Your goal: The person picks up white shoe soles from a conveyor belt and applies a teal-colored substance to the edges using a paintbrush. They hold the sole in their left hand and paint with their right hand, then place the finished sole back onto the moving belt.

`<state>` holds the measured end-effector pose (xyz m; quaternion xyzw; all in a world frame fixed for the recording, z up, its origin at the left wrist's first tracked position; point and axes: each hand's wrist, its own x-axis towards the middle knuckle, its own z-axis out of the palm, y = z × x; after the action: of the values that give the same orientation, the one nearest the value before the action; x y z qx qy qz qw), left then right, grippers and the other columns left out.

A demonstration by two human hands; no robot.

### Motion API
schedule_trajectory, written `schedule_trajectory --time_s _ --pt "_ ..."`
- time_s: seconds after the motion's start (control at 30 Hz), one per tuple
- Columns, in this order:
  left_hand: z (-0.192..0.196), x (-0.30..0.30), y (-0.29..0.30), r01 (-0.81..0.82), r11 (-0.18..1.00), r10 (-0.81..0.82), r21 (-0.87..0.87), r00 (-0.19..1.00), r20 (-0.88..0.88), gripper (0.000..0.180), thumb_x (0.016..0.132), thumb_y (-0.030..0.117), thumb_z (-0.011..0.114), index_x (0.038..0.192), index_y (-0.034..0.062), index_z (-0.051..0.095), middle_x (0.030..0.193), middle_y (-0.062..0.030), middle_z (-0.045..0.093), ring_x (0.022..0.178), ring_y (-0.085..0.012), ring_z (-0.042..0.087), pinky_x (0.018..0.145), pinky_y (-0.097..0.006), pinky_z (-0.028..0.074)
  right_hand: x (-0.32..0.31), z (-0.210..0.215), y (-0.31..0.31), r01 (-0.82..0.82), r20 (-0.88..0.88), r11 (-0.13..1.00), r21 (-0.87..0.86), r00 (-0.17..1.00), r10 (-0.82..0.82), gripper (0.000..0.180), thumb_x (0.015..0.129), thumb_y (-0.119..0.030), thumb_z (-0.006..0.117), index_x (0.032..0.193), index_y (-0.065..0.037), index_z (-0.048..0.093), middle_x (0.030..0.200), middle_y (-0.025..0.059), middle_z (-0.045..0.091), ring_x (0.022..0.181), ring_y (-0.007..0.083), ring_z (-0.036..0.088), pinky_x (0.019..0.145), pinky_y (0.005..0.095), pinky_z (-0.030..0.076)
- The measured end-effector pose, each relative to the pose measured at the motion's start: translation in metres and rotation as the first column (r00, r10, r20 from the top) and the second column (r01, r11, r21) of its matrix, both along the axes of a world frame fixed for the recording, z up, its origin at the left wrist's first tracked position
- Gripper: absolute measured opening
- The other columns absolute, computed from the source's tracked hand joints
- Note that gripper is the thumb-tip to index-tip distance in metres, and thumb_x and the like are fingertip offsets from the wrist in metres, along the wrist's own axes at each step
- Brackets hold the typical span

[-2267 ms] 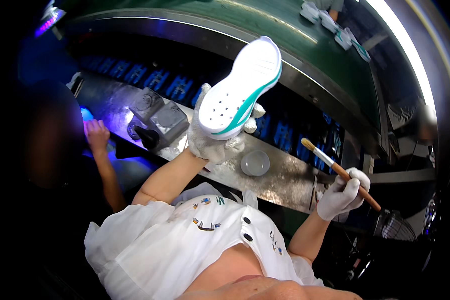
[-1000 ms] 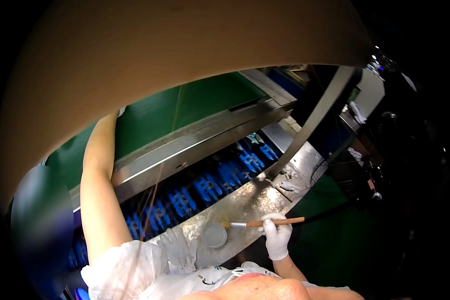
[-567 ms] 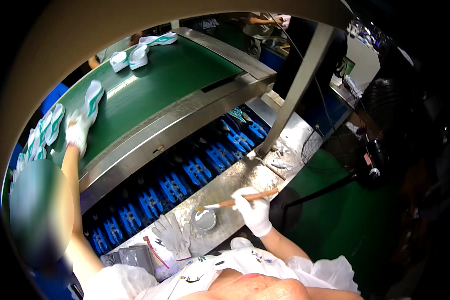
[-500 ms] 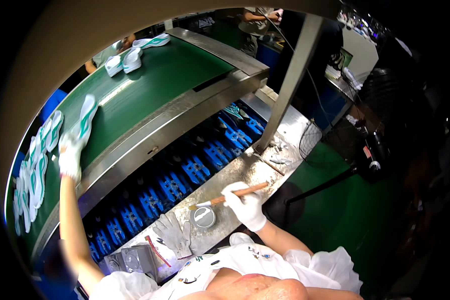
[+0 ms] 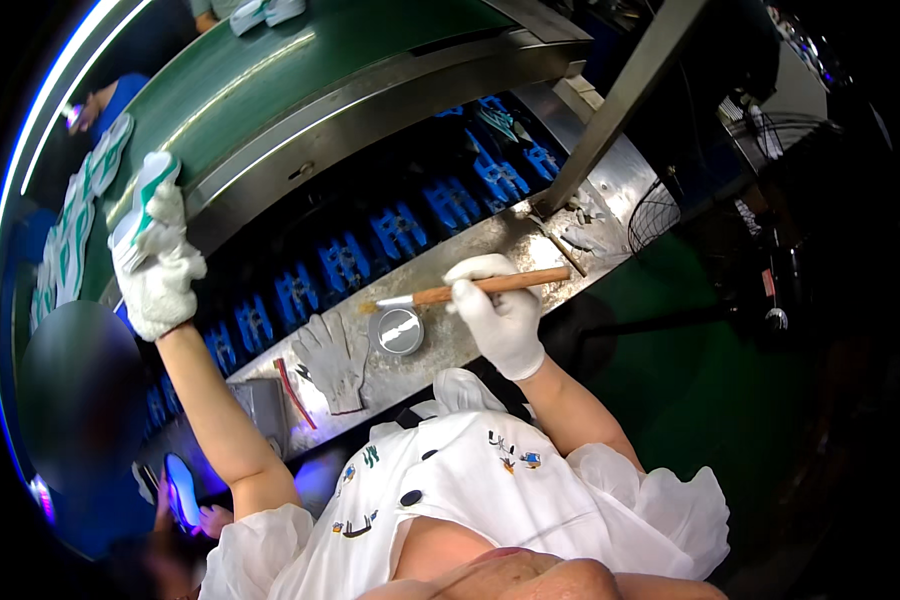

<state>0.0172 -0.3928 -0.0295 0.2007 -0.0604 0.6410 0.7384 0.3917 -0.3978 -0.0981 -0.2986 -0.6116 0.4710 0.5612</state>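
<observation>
My left hand [image 5: 160, 285], in a white knit glove, is closed around a white shoe sole with teal markings [image 5: 157, 170] over the near edge of the green conveyor belt [image 5: 360, 35]. The gloved fingers hide part of that sole. In a thinner white glove, my right hand [image 5: 500, 325] grips a wooden-handled paintbrush [image 5: 432, 296] above the metal ledge. The brush lies nearly level, its yellowish bristles pointing left. Just below the bristles stands a round tin with a grey top [image 5: 398, 331].
More soles [image 5: 75, 230] line the belt's left side. Blue racks [image 5: 397, 230] run under the belt. On the ledge lie a grey glove [image 5: 332, 360], a red strip [image 5: 296, 394] and a grey box [image 5: 262, 410]. A metal post [image 5: 625, 110] rises at right. Another person's hand [image 5: 213, 520] shows lower left.
My left hand has drawn the sole off the belt toward me. The view has shifted, and the brush in my right hand has turned closer to level.
</observation>
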Motion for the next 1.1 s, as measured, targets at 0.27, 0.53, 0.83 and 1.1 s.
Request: schedule_trajectory --time_s 0.27,0.53,0.83,1.1 --pt "-0.006 0.131 -0.064 -0.656 0.745 0.543 -0.121 0.702 -0.461 0.07 0.079 0.044 0.062 0.131 0.0037 0.035 0.113 -0.0202 0.054 0.099 -0.036 0.057 0.072 -0.049 0.055 0.01 0.018 0.01 0.192 -0.021 0.981 -0.014 0.981 -0.192 0.011 0.084 -0.006 0.052 0.092 0.002 0.056 0.085 0.0068 0.056 0.063 0.0114 0.056 0.056 0.0224 0.048" --pt "-0.036 0.15 -0.106 -0.67 0.736 0.479 -0.097 0.616 -0.625 0.075 0.077 0.021 0.069 0.137 0.0068 0.026 0.129 -0.0073 0.042 0.12 -0.0182 0.041 0.101 -0.034 0.033 -0.023 0.065 -0.003 -0.067 -0.013 0.979 0.19 0.997 0.071 0.017 0.082 -0.011 0.055 0.092 0.004 0.054 0.084 0.0117 0.058 0.061 0.0137 0.058 0.057 0.0216 0.05" --pt "-0.052 0.156 -0.122 -0.652 0.756 0.402 -0.053 0.528 -0.748 0.089 0.07 0.032 0.072 0.139 0.0058 0.021 0.13 -0.0098 0.04 0.122 -0.0216 0.039 0.102 -0.036 0.031 -0.045 0.072 -0.004 -0.178 0.115 0.966 0.188 0.981 0.158 0.01 0.083 -0.001 0.056 0.092 0.003 0.056 0.084 0.0089 0.059 0.067 0.0107 0.06 0.061 0.0201 0.049" --pt "-0.054 0.156 -0.131 -0.618 0.786 0.431 -0.013 0.563 -0.705 0.09 0.071 0.032 0.072 0.138 0.0039 0.02 0.13 -0.0099 0.04 0.121 -0.0213 0.039 0.101 -0.036 0.032 -0.063 0.077 0.004 -0.163 0.155 0.951 0.263 0.98 0.125 0.01 0.083 -0.001 0.057 0.093 0.002 0.056 0.084 0.0076 0.059 0.066 0.0091 0.059 0.06 0.0182 0.048"
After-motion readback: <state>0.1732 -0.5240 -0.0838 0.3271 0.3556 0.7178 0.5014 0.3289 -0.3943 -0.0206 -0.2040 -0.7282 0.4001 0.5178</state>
